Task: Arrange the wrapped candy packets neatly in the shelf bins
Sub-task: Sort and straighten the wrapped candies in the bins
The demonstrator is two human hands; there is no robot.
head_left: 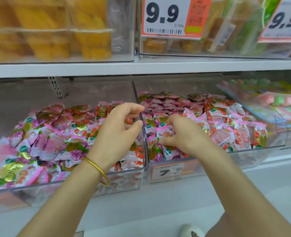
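Observation:
Two clear shelf bins hold wrapped candy packets in pink, white, gold and orange. The left bin (pixel 124 177) has a loose heap of packets (pixel 52 142). The middle bin (pixel 244 154) has packets (pixel 226 127) lying in rows at the back and looser ones in front. My left hand (pixel 117 132) hovers over the left bin's right end by the clear divider (pixel 144 142); its fingers are loosely curled and I see nothing held. My right hand (pixel 184 135) reaches into the front left of the middle bin, fingertips curled down on a pink packet (pixel 164 132).
A price tag reading 7.9 (pixel 172 171) is on the middle bin's front. A tilted clear bin of pink and green sweets (pixel 278 101) stands at the right. The shelf above (pixel 141 65) carries bins of yellow packs and 9.9 tags (pixel 163 16). A shoe (pixel 191 230) shows at the bottom.

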